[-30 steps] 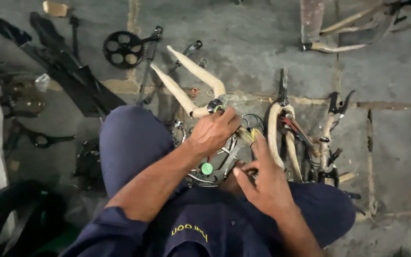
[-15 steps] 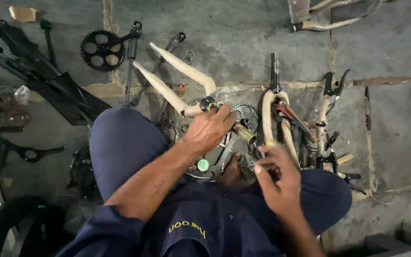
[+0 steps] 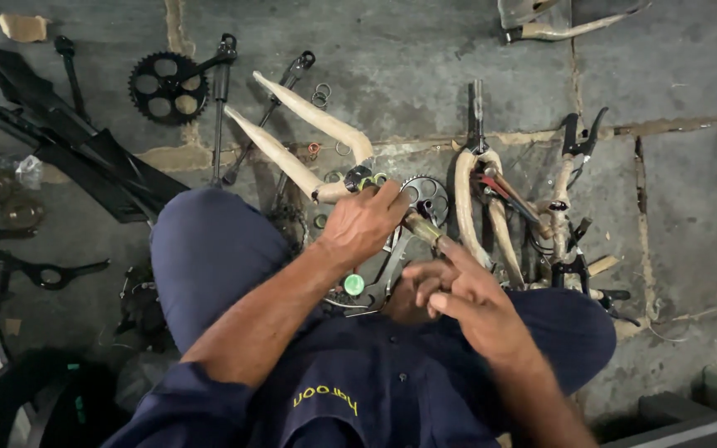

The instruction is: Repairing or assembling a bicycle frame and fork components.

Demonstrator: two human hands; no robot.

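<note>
My left hand [image 3: 364,222] is closed over a bicycle crank assembly, beside its small dark chainring [image 3: 426,196], just above my knees. A short brownish rod [image 3: 421,229] sticks out from under that hand toward the right. My right hand [image 3: 458,292] has curled fingers and its fingertips touch the rod's end; whether it grips the rod is hard to tell. A beige-wrapped V-shaped frame piece [image 3: 300,137] runs up and left from the left hand. A small green cap [image 3: 353,284] lies below my left wrist.
A beige-wrapped fork [image 3: 476,199] and brake parts [image 3: 570,207] lie to the right. A black chainring with crank [image 3: 168,83] and long black frame pieces [image 3: 60,149] lie at the left. A wrench [image 3: 47,272] rests on the concrete floor [image 3: 425,58].
My right hand has moved up and left, closer to the rod at my left hand. My left hand has kept its hold on the crank assembly. The view has shifted slightly.
</note>
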